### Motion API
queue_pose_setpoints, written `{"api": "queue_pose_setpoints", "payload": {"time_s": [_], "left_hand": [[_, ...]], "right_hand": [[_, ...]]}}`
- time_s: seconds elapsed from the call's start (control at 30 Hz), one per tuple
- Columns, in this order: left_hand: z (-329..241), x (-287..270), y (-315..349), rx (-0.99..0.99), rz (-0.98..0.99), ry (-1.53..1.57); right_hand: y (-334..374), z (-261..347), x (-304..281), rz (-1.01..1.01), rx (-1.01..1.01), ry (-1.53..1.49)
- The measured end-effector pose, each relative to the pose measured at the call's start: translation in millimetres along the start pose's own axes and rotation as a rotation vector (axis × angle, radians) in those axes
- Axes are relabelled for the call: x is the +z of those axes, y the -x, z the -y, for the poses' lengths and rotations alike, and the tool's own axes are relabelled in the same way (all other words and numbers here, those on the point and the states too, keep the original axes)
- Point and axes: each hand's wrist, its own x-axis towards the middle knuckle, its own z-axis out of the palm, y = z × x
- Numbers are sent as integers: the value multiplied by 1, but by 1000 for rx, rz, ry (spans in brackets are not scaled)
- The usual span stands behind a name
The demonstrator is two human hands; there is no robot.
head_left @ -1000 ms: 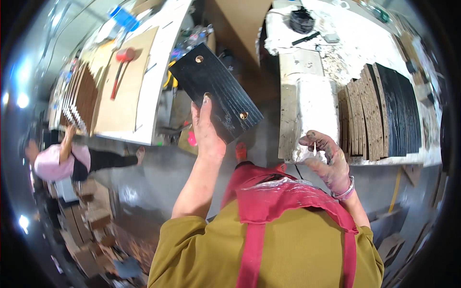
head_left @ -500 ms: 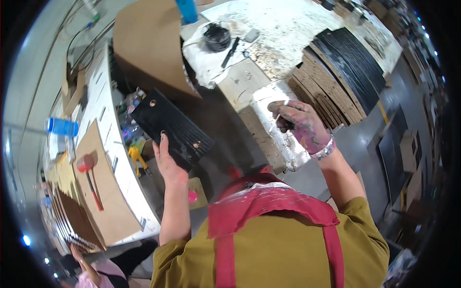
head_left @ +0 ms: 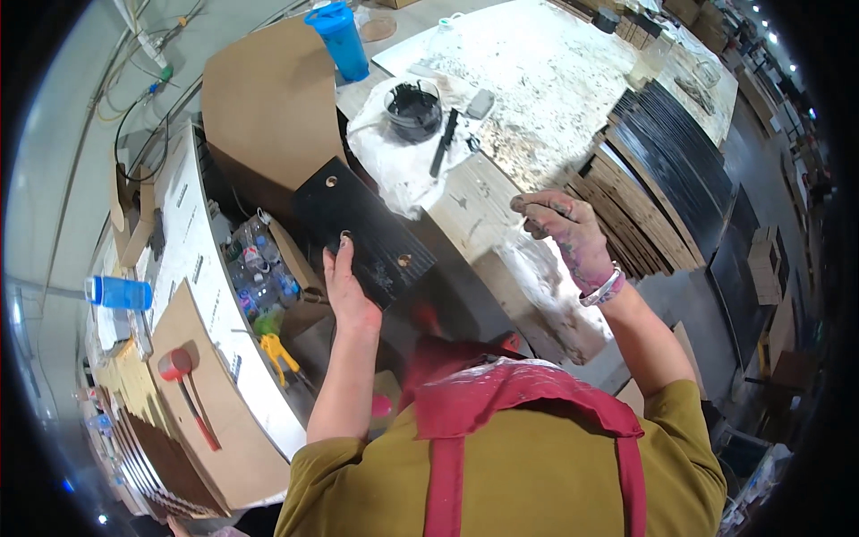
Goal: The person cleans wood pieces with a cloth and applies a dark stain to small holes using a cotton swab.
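Note:
My left hand (head_left: 351, 288) grips a black panel (head_left: 367, 246) with grooved lines and a few round holes, one of them beside the thumb. The panel tilts in front of me, left of the bench. My right hand (head_left: 573, 234) wears a stained pinkish glove. Its fingers are curled together above a white plastic-wrapped block (head_left: 546, 286), and whatever they hold is too small to make out. Beyond lies a clear tub of black paint (head_left: 414, 109) on a white cloth (head_left: 380, 148). A black stick (head_left: 443, 143) and a grey block (head_left: 480, 104) lie beside it.
Black-topped boards (head_left: 667, 152) are stacked at the right. A large cardboard box (head_left: 268, 107) and a blue shaker bottle (head_left: 340, 40) stand far left. On the left table lies a red mallet (head_left: 176, 364). Plastic bottles (head_left: 259, 268) fill a box below.
The view has shifted slightly. My left hand has carried the black panel right, nearer the bench. My right hand's fingers have drawn closer together and moved toward the far edge of the wrapped block.

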Motion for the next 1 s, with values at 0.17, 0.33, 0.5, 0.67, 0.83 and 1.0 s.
{"api": "queue_pose_setpoints", "payload": {"time_s": [0.17,0.33,0.5,0.67,0.83,1.0], "left_hand": [[-22,12,-74,-13,80,-21],[-41,6,-132,-32,142,-57],[-45,-7,-166,-95,88,-69],[-43,-11,-186,-114,69,-86],[-46,3,-192,-129,41,-98],[-43,1,-198,-130,79,-111]], "right_hand": [[-88,6,27,-167,77,-3],[-202,2,54,-278,-121,83],[-269,-41,50,-298,-89,289],[-285,-56,52,-297,-219,707],[-291,-63,53,-280,-265,890],[-289,-54,59,-245,-307,920]]}}
